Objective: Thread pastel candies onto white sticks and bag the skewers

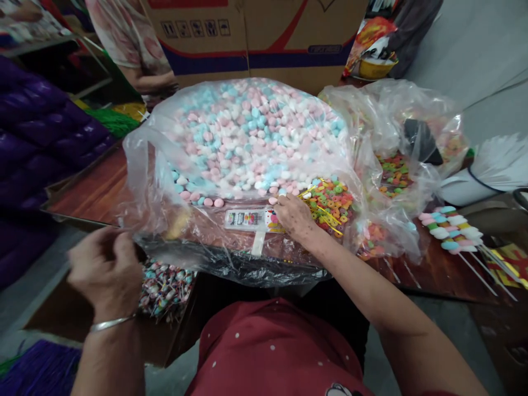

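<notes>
plastic packet [244, 219] lies sideways, just left of the curled right hand [293, 219], grip unclear; half-curled left hand [106, 270] is farther, grip unclear.

Blurred left hand [106, 270], its fingertips indistinct; another person [134, 49] cut off by the top edge; small print on the packet [246, 219] unreadable.

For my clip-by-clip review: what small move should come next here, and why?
Probably bring the left hand to the printed packet's uncovered left end, to steady it: the right hand covers its right end, while the left is raised away from it.
</notes>
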The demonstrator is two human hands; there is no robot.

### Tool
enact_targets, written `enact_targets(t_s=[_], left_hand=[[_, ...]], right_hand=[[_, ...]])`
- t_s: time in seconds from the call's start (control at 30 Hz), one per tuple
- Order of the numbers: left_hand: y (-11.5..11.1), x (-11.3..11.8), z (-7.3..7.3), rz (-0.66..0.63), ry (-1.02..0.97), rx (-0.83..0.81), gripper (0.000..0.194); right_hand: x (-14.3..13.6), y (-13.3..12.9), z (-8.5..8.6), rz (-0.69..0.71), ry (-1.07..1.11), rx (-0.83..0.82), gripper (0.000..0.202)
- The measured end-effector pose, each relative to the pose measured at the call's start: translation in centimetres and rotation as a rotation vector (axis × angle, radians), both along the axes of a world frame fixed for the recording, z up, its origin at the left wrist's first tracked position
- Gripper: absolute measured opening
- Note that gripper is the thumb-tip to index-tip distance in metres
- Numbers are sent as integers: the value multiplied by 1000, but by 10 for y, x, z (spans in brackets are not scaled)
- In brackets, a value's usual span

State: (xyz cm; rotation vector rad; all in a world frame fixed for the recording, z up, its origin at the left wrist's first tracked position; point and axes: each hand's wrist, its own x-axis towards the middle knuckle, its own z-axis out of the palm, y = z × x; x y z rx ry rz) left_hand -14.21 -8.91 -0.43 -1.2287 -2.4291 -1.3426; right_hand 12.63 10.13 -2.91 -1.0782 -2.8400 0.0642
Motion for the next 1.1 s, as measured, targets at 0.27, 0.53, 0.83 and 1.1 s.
enact_targets(t_s=[0.27,0.53,0.83,1.1], left_hand=[[92,84,-7,-589,103,-34,24],[137,103,-11,-871,443,-425,28],[133,90,-15,-864,276,-287,21],[135,93,-6,-924,141,-399,14]], right_hand=[[-3,-4,-4,74,20,12,18],[2,0,-2,62,74,53,21],[-4,-3,-7,138,44,7,21],[1,0,8,109,274,107,24]])
